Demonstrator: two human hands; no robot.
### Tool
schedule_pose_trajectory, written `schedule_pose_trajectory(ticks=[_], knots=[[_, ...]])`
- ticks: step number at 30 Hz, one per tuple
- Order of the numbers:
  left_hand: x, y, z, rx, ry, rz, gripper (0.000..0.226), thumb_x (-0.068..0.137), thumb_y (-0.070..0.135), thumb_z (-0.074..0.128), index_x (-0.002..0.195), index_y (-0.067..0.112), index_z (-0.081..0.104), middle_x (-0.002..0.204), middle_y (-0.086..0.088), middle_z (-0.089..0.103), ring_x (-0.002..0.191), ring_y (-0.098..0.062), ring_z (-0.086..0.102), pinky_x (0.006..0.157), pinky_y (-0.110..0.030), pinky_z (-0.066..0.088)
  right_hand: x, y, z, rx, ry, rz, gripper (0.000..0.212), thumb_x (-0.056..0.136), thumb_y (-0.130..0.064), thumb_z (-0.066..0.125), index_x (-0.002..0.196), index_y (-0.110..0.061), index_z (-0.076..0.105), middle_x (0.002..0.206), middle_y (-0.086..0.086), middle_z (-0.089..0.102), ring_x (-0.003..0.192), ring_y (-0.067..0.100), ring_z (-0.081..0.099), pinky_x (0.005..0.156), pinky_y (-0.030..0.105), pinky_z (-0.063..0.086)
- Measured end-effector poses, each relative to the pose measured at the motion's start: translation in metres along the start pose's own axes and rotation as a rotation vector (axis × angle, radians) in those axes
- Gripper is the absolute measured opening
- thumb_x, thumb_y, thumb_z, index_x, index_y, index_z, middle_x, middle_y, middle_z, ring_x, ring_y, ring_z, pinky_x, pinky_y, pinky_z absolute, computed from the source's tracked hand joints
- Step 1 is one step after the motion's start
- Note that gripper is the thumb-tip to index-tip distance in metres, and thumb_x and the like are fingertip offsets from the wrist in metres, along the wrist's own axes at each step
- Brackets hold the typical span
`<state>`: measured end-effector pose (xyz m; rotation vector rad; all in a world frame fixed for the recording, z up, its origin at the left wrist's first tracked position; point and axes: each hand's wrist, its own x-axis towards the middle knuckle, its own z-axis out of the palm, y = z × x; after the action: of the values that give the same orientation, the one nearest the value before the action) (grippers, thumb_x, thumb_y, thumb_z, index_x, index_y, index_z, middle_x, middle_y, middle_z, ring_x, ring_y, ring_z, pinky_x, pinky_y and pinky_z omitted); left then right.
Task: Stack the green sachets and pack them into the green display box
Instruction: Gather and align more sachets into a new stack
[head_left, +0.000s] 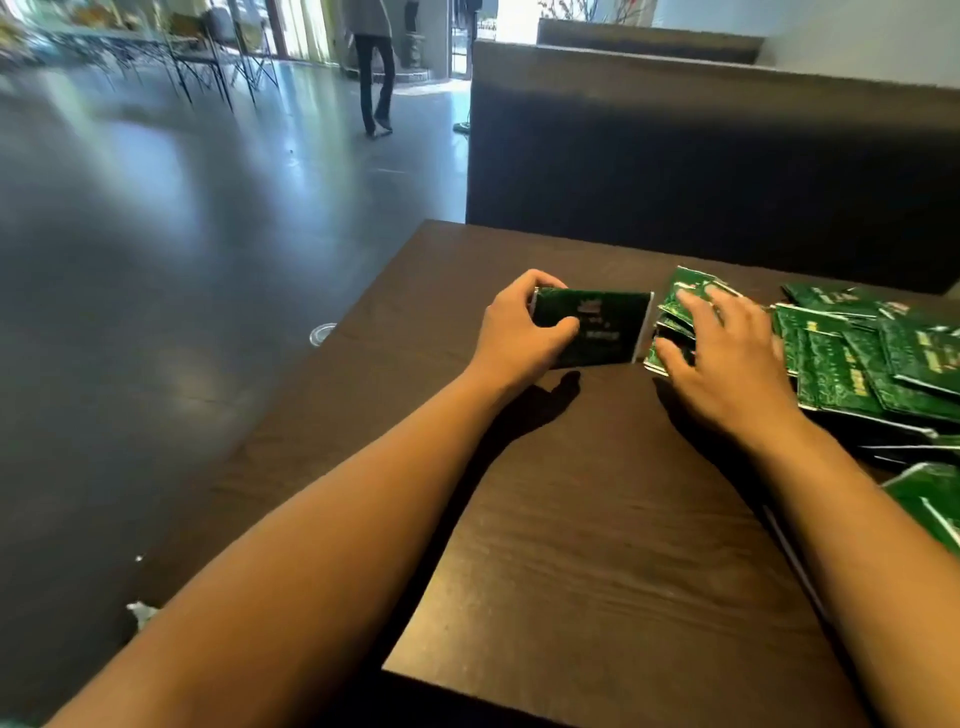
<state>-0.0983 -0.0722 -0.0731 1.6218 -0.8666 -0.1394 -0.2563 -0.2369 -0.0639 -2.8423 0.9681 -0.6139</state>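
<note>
My left hand (524, 332) grips a stack of green sachets (602, 327) by its left end, holding it just above the dark wooden table (597, 545). To its right, my right hand (727, 358) lies with spread fingers on the near edge of a loose pile of green sachets (872, 364); a few sachets (675, 306) sit under its fingertips. I cannot tell whether those fingers pinch one. No green display box is clearly in view.
More green sachets (930, 499) lie at the table's right edge. A dark bench back (701, 145) rises behind the table. To the left is open grey floor, where a person (374, 67) walks away far off near chairs (208, 57).
</note>
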Motion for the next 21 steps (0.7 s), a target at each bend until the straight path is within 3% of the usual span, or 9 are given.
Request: schedule_pose_trajectory(ticks=[3,6,9,11,13,15,16,19,21], knots=[[0.0007,-0.0031,-0.0031,-0.015,-0.029,-0.058,0.023,0.088,0.009,0.075,0.108,0.013,0.065,0.107,-0.005,0.069,0.104,-0.021,0.07,0.088,-0.049,0.063,-0.0043,0.0055,0.004,-0.035,-0.136,-0.005,0.064,0.092,-0.051,0.061,0.148,-0.023,0.047,0.15,0.01,0.043,0.139,0.039,0.037,0.111,0.057,0.037],[-0.0016,-0.0024,-0.0009,-0.032,-0.032,-0.051,0.019,0.088,0.007,0.073,0.104,0.015,0.065,0.106,-0.005,0.07,0.104,-0.021,0.07,0.086,-0.05,0.063,-0.0057,0.0018,0.0001,-0.046,-0.099,-0.036,0.062,0.089,-0.047,0.068,0.143,-0.019,0.054,0.129,0.015,0.052,0.121,0.043,0.046,0.105,0.049,0.04],[0.0,-0.0031,-0.0014,-0.05,0.005,-0.064,0.017,0.088,0.005,0.071,0.1,0.014,0.066,0.104,-0.005,0.071,0.103,-0.021,0.07,0.086,-0.05,0.063,-0.0059,0.0004,-0.0022,-0.031,-0.014,-0.028,0.05,0.086,-0.048,0.072,0.127,-0.019,0.066,0.116,0.013,0.049,0.115,0.038,0.043,0.1,0.048,0.041],[0.0013,-0.0042,-0.0014,-0.075,0.021,-0.085,0.016,0.088,0.004,0.071,0.099,0.015,0.065,0.105,-0.008,0.071,0.104,-0.023,0.07,0.086,-0.051,0.063,-0.0053,0.002,-0.0014,-0.005,0.016,0.019,0.062,0.086,-0.05,0.072,0.138,-0.02,0.054,0.134,0.016,0.043,0.126,0.04,0.038,0.105,0.054,0.038],[0.0016,-0.0046,-0.0009,-0.092,0.017,-0.094,0.017,0.088,0.003,0.071,0.1,0.014,0.065,0.108,-0.01,0.07,0.106,-0.025,0.07,0.087,-0.052,0.062,-0.0031,0.005,0.0007,0.005,-0.067,0.049,0.077,0.092,-0.052,0.064,0.155,-0.025,0.03,0.159,0.014,0.025,0.145,0.041,0.022,0.115,0.058,0.025],[0.0005,-0.0035,-0.0007,-0.101,-0.001,-0.098,0.018,0.089,0.003,0.071,0.102,0.013,0.064,0.11,-0.011,0.069,0.107,-0.025,0.069,0.088,-0.05,0.062,-0.0015,0.0071,0.0028,-0.023,-0.175,0.053,0.079,0.097,-0.056,0.053,0.161,-0.029,0.014,0.167,0.007,0.017,0.153,0.035,0.011,0.12,0.057,0.016],[-0.0001,-0.0023,-0.0005,-0.106,-0.012,-0.096,0.02,0.089,0.003,0.071,0.104,0.012,0.063,0.111,-0.011,0.069,0.107,-0.025,0.069,0.089,-0.049,0.062,-0.0011,0.0083,0.0026,-0.031,-0.185,0.048,0.079,0.098,-0.057,0.051,0.161,-0.029,0.014,0.165,0.007,0.021,0.152,0.035,0.015,0.119,0.056,0.019],[-0.0008,-0.0023,-0.0014,-0.112,-0.024,-0.09,0.023,0.089,0.002,0.071,0.108,0.011,0.063,0.112,-0.01,0.068,0.108,-0.024,0.069,0.09,-0.048,0.062,-0.0026,0.0049,-0.0008,-0.031,-0.137,0.033,0.074,0.094,-0.058,0.056,0.156,-0.024,0.034,0.143,0.011,0.036,0.136,0.038,0.033,0.11,0.054,0.033],[-0.0009,-0.0022,-0.0017,-0.108,-0.022,-0.09,0.023,0.089,0.001,0.071,0.109,0.01,0.063,0.112,-0.01,0.068,0.108,-0.024,0.069,0.09,-0.048,0.062,-0.0043,0.0017,-0.0029,-0.009,-0.108,0.016,0.062,0.091,-0.058,0.062,0.139,-0.02,0.054,0.13,0.011,0.038,0.128,0.038,0.035,0.107,0.05,0.036]])
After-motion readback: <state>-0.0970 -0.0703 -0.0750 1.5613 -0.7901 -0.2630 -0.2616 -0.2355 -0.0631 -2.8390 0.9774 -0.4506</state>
